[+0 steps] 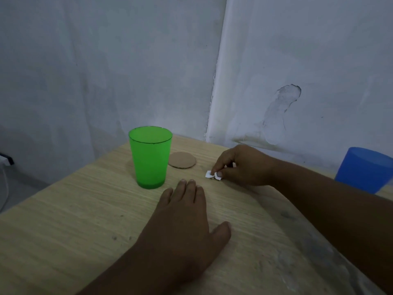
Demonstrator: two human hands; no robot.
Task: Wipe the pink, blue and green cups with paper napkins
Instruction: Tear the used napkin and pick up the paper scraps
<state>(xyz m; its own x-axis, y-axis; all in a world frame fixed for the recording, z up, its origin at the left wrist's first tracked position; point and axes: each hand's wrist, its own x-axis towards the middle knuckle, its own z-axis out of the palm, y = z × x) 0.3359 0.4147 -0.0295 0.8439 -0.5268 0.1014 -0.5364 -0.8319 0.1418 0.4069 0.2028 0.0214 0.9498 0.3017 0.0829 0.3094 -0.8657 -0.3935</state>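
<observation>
Flat on woodgrain tabletop [63, 241], my left grip [182, 222] rests spread, empty; at one o'clock, right grip [240, 165] pinches crumpled, half-hidden napkin [208, 174].

The green cup [150, 158] stands tall near the back of the counter [63, 231], a flat brown disc [182, 160] just beside it. A gap runs between the cup and the right hand [242, 165], which pinches a bit of napkin [208, 174]. The left hand [182, 220] lies flat in the middle. The blue cup [364, 169] blocks the right edge. The wall [106, 60] closes the back.
</observation>
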